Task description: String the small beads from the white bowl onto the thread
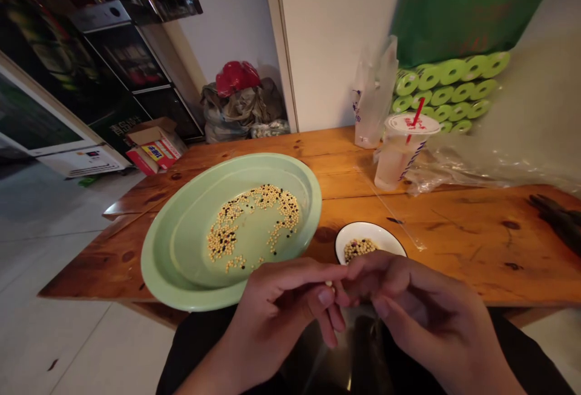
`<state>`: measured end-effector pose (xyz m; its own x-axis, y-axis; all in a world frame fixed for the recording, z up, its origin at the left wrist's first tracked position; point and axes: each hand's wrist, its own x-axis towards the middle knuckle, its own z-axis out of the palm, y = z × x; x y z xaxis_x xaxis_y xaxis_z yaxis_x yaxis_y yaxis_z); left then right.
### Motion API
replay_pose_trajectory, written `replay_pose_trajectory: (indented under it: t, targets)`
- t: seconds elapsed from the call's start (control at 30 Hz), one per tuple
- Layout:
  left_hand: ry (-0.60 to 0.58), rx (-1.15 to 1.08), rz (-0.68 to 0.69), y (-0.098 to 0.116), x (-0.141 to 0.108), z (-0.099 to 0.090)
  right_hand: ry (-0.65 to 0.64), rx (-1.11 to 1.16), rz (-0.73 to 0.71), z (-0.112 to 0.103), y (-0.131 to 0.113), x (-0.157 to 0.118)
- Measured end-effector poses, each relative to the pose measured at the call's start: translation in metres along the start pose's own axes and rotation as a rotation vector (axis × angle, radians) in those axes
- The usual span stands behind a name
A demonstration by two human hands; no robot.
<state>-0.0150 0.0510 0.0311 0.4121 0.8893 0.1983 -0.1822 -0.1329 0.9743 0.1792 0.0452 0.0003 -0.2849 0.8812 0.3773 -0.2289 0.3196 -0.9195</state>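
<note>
My left hand (281, 313) and my right hand (408, 301) meet low in the middle of the view, just above the table's near edge. A small pale bean (329, 284) shows between the left fingertips, close to the curled right fingers. Behind my hands, a small white bowl (370, 239) holds a heap of pale beans and is partly hidden by my right hand. To the left, a wide pale green plate (175, 262) holds a loose arc of pale and black beans. A dark metal bowl (358, 352) sits below my hands.
The wooden table (458, 244) carries a lidded plastic cup (402, 150) with a red straw, a clear plastic bag (374, 95), and a dark object (556, 219) at the right edge. Beyond are a cardboard box (154, 148), stuffed sacks (238, 104) and a glass-fronted cooler (59, 120).
</note>
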Motion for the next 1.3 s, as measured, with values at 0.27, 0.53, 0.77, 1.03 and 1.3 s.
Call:
replay_pose_trajectory:
  t: [0.27,0.53,0.77,1.03,1.3]
  targets:
    - [0.020,-0.005,-0.091,0.000,-0.002,-0.002,0.214,0.111,0.074,0.020,-0.002,-0.001]
    - [0.031,-0.030,-0.112,0.000,-0.002,-0.002,0.227,0.119,0.079,0.022,-0.001,-0.001]
    - [0.062,-0.012,-0.112,-0.002,-0.003,-0.002,0.121,0.006,0.080,0.015,0.000,0.000]
    - [0.089,0.101,-0.045,-0.002,-0.001,-0.002,0.108,-0.149,0.046,0.014,0.001,0.002]
    - [0.073,0.029,-0.156,-0.001,-0.003,-0.002,0.042,-0.197,0.107,0.009,-0.003,0.007]
